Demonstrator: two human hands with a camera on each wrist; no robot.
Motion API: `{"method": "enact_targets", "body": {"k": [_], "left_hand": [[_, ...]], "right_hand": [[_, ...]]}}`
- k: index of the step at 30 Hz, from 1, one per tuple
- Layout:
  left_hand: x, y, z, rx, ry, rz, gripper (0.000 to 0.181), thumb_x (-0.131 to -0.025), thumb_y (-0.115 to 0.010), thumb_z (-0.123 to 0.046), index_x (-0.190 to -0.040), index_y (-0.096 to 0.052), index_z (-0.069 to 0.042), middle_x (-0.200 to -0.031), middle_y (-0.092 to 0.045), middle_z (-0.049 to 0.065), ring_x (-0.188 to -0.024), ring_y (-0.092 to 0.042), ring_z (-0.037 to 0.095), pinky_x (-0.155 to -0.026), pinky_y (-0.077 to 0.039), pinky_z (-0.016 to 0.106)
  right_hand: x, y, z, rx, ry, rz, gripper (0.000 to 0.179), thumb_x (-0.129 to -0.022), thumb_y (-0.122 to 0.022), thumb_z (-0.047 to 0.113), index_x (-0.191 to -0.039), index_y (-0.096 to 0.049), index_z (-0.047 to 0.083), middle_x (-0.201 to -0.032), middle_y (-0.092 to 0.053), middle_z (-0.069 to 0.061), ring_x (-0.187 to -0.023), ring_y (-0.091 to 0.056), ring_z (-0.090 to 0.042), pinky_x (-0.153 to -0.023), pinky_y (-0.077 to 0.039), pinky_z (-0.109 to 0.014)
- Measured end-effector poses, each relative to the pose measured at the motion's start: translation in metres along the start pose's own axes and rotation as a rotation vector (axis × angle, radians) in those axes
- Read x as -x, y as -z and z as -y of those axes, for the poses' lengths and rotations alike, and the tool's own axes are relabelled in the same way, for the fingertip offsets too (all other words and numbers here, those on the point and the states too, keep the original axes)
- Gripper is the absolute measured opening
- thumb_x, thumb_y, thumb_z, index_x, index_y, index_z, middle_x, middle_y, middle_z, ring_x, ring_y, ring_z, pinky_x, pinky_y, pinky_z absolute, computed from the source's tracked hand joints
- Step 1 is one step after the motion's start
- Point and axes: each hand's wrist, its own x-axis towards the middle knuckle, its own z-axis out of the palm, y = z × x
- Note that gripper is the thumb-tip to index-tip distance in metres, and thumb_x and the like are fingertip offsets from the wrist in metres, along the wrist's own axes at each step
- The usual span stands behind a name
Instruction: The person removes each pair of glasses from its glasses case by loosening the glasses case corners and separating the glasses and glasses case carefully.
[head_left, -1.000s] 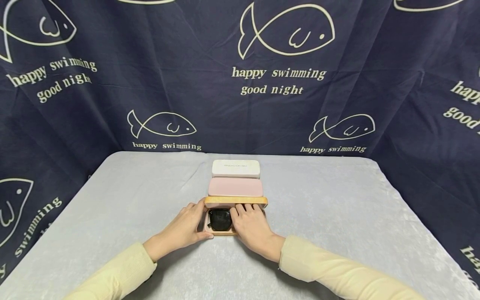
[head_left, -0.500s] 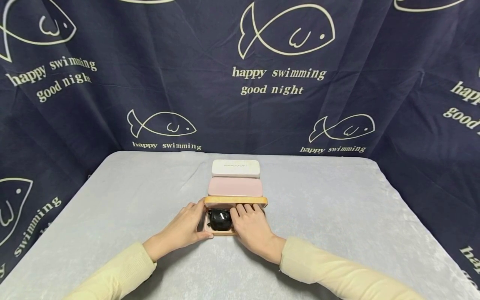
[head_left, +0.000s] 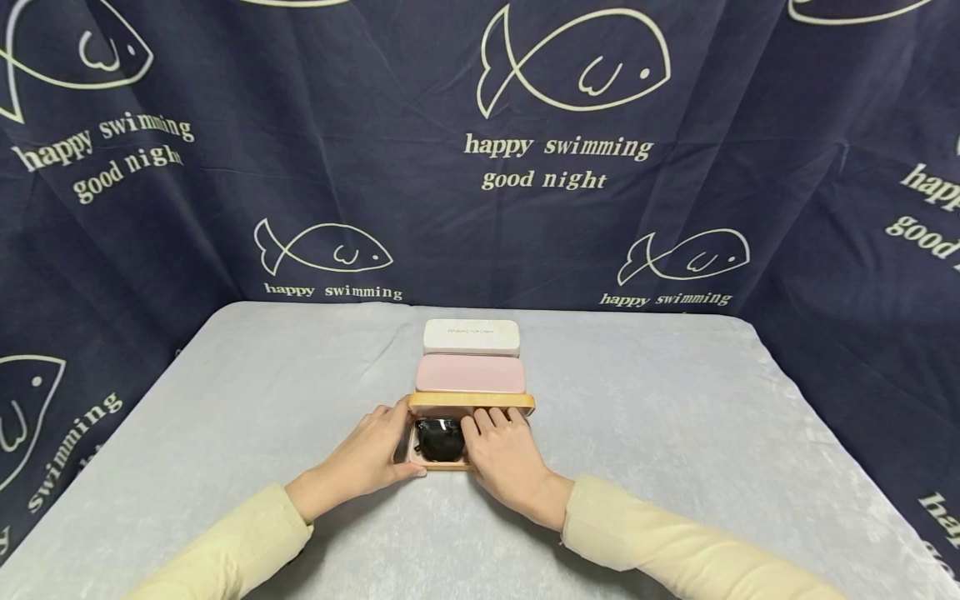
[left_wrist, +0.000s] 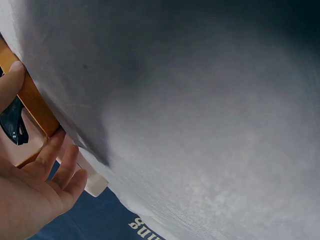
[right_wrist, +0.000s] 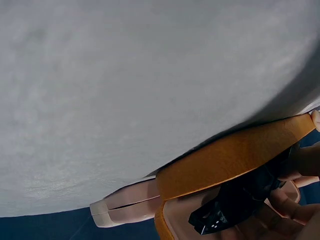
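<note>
An orange-brown glasses case (head_left: 450, 467) lies with its lid raised and its pale pink lining showing. Black sunglasses (head_left: 441, 440) are inside it, one dark lens visible to the left of my right hand. My left hand (head_left: 372, 447) grips the case's left end, thumb at the front edge and fingers toward the hinge side. My right hand (head_left: 504, 454) reaches into the right half, its fingers around the sunglasses and hiding their right part. In the right wrist view, thumb and fingers close about the sunglasses (right_wrist: 235, 205) just over the lining.
Directly behind the raised lid lies a shut pink glasses case (head_left: 471, 374), and behind that a white one (head_left: 471, 335) with small lettering. All stand on a pale grey cloth-covered table (head_left: 660, 433). A dark blue curtain (head_left: 420, 208) with fish prints surrounds it.
The sunglasses have tilted slightly in the case, and the glare on the lens has shifted. My right hand has edged a little to the right; my left hand stays in place.
</note>
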Motion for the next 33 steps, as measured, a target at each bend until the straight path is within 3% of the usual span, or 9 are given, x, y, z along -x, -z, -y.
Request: {"method": "enact_targets", "body": {"k": [10, 16, 25, 33], "left_hand": [[0.000, 0.001, 0.000, -0.002, -0.001, 0.001, 0.097, -0.066, -0.078, -0.042, -0.134, -0.032, 0.009, -0.115, -0.058, 0.019, -0.103, -0.053, 0.031, -0.089, -0.043, 0.044], [0.000, 0.000, 0.001, 0.007, -0.003, -0.005, 0.096, -0.066, -0.079, -0.041, -0.135, -0.032, 0.007, -0.117, -0.057, 0.017, -0.102, -0.054, 0.030, -0.088, -0.043, 0.044], [0.000, 0.000, 0.001, 0.010, -0.001, -0.004, 0.095, -0.066, -0.079, -0.041, -0.134, -0.031, 0.006, -0.112, -0.059, 0.013, -0.101, -0.053, 0.028, -0.088, -0.043, 0.043], [0.000, -0.001, 0.001, 0.022, 0.007, 0.003, 0.095, -0.066, -0.079, -0.040, -0.135, -0.031, 0.004, -0.113, -0.060, 0.011, -0.103, -0.053, 0.027, -0.089, -0.042, 0.042]], "right_hand": [[0.001, 0.004, -0.002, -0.031, 0.006, -0.028, 0.019, -0.072, -0.065, 0.021, -0.076, -0.049, 0.011, -0.069, -0.054, -0.002, -0.064, -0.053, -0.020, -0.060, -0.039, -0.030], [0.001, 0.009, -0.004, -0.037, 0.001, -0.042, 0.024, -0.070, -0.069, 0.023, -0.077, -0.050, 0.011, -0.069, -0.053, -0.001, -0.064, -0.054, -0.020, -0.059, -0.040, -0.030], [0.004, 0.018, -0.009, -0.035, 0.002, 0.008, 0.035, -0.063, -0.076, 0.028, -0.080, -0.051, 0.011, -0.073, -0.054, -0.001, -0.068, -0.055, -0.019, -0.062, -0.041, -0.030], [0.012, 0.020, -0.019, -0.077, 0.007, 0.000, 0.029, -0.068, -0.074, 0.024, -0.078, -0.050, 0.011, -0.071, -0.052, -0.001, -0.068, -0.054, -0.020, -0.066, -0.042, -0.032]]}}
